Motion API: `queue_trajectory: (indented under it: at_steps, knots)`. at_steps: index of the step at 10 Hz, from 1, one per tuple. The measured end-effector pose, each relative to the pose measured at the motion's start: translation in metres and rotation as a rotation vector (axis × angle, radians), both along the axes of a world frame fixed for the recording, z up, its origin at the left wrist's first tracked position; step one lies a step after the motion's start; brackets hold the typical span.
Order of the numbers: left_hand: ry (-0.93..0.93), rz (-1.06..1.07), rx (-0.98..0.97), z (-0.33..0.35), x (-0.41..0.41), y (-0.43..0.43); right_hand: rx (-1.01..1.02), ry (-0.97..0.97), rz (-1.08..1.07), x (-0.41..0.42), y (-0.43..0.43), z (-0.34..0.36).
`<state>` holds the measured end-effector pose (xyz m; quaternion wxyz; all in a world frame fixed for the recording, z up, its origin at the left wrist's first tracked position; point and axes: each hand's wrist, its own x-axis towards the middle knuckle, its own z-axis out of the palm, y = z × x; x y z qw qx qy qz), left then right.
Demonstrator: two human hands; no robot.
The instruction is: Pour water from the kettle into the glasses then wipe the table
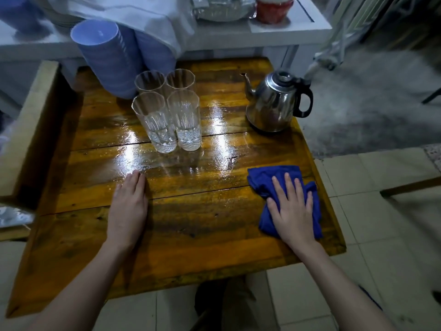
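Several tall clear glasses (167, 108) stand in a tight cluster at the back middle of the glossy wooden table (191, 211); the two front ones hold some water. A steel kettle (274, 103) with a black handle stands upright at the back right, spout pointing left. A crumpled blue cloth (265, 182) lies near the table's right edge, and my right hand (292, 206) presses flat on top of it, fingers spread. My left hand (130, 201) rests flat on the bare wood at the left, palm down, holding nothing.
A stack of blue plastic cups (114, 58) lies on its side behind the glasses. A white counter (238, 37) with a red-filled container (274, 8) and a foil-covered dish stands beyond the table. Tiled floor (370, 211) lies to the right; a wooden bench edge (31, 115) is at left.
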<state>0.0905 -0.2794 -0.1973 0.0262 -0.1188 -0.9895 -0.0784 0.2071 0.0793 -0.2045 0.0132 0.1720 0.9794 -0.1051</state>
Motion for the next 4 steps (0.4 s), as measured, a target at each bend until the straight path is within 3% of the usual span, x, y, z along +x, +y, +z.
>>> queue_trajectory:
  at_steps: [2,4]
  knots:
    - [0.010,0.025,-0.048,0.000,0.002,0.005,0.017,-0.051,0.040,-0.003,-0.001,0.002]
    - [-0.108,0.083,-0.034,0.020,0.001,0.011,0.170,-0.069,0.091,-0.016,-0.007,0.030]
